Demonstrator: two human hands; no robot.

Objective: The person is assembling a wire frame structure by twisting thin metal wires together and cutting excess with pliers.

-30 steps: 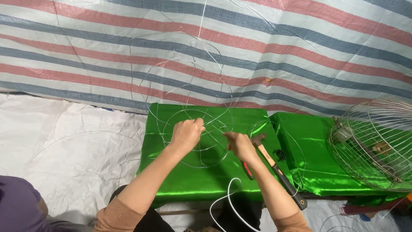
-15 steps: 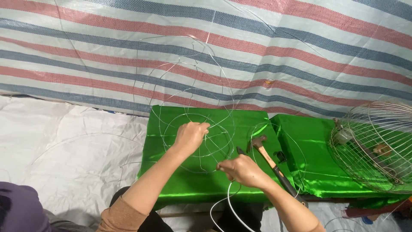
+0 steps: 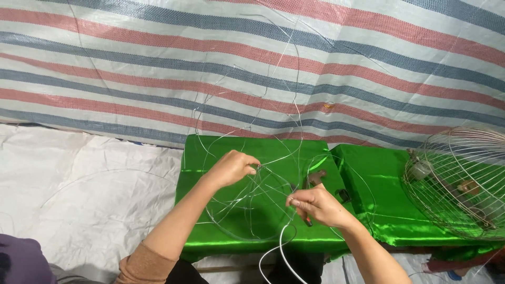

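The right hand (image 3: pixel 315 206) pinches a thin strand; the left hand (image 3: pixel 234 168) is closed on the wire ring frame (image 3: pixel 252 210) lying on the green cloth (image 3: pixel 215 152). Springy loose ends could whip free or tangle. Behind the right grip lies what looks like a hammer (image 3: pixel 315 179); farther right, a wire fan cage (image 3: pixel 463 179).

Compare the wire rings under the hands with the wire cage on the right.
The wire rings are a loose, tangled, flat bundle, while the wire cage is a finished domed grille of many close ribs. The left hand and right hand grip the rings; nothing touches the cage. The rings lie mid-bench, the cage at its right end. Both are thin pale metal wire on green cloth.
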